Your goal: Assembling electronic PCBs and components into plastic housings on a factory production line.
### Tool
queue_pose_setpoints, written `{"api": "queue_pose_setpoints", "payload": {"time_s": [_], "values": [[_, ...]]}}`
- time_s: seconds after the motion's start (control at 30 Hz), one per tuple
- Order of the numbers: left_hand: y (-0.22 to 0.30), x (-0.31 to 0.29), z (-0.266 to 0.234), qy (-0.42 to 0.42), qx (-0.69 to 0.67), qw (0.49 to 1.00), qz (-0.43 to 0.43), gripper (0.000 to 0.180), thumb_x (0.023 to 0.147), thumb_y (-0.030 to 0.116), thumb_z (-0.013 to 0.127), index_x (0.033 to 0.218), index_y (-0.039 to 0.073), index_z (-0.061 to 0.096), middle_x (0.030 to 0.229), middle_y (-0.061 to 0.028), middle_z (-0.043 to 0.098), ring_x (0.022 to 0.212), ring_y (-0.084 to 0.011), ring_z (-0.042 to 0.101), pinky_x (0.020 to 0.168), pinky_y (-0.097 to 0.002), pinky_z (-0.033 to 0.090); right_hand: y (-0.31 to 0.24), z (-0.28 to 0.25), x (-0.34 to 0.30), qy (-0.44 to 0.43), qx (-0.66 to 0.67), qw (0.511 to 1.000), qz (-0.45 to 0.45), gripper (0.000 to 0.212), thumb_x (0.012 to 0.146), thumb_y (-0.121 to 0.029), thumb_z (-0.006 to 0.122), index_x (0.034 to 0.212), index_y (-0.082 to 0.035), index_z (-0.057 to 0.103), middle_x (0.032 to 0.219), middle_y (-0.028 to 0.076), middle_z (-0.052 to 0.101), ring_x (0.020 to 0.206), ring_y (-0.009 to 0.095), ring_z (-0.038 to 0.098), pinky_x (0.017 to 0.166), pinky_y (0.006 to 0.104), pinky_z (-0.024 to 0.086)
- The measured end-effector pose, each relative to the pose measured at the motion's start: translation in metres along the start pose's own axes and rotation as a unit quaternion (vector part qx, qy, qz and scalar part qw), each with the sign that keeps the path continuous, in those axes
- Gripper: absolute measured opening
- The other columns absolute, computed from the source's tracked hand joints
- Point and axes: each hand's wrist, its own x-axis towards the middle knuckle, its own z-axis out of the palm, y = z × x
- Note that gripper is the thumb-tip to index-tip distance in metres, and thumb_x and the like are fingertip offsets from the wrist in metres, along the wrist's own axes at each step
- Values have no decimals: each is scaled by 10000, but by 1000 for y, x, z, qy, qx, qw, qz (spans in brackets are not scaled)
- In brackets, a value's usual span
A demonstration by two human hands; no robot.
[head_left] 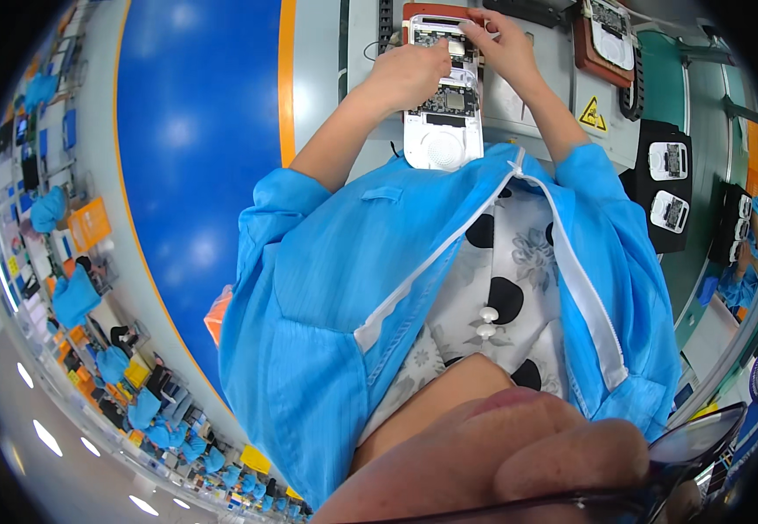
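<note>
At the top of the head view, a white plastic housing [416,35] with a green circuit board [431,38] lies on a reddish-brown fixture [414,10]. A second white housing [442,150], with a round dotted grille and its own board, sits nearer to me, against my jacket. My left hand [410,77] is closed, its fingertips pressed together over the upper board; whatever they pinch is too small to make out. With thumb and forefinger, my right hand [508,51] grips the upper housing at its far right corner.
Right of my hands, another brown fixture [582,48] carries a white housing. A yellow warning triangle [593,113] marks the machine's front. Farther right, a black mat [663,157] holds two housings with boards. A co-worker's arm [756,236] shows at the right edge.
</note>
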Motion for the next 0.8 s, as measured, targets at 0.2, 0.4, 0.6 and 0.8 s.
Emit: {"api": "queue_pose_setpoints", "payload": {"time_s": [0.2,0.4,0.6,0.8], "values": [[1,-1,-8,-9,42,999,-31,328,1034,312,473,1250,140,652,1020,-190,725,956,-394,691,841,-519,533,-1,18,-17,-23,32,999,-38,526,939,-265,733,1432,-169,579,955,36,634,775,103,598,684,266,509],[13,8,-19,-8,31,999,-12,254,994,252,496,1077,77,660,1015,-203,724,952,-409,692,817,-536,539,-15,6,-35,79,27,994,-66,498,912,-391,724,1275,-56,660,1153,197,727,1017,327,715,873,387,566],[97,30,-29,211,-96,973,18,210,997,135,582,1097,13,720,1052,-190,736,983,-349,707,880,-408,538,-84,-101,-136,-267,181,946,40,530,935,-392,743,1236,32,639,1038,108,731,968,156,665,810,343,556],[227,81,25,141,-483,842,194,565,1011,119,575,1524,-6,373,1546,-120,455,1102,-205,620,809,-275,494,-38,-232,-241,216,241,939,118,347,991,-336,689,1089,-4,687,867,27,712,658,57,630,536,224,525]]}}
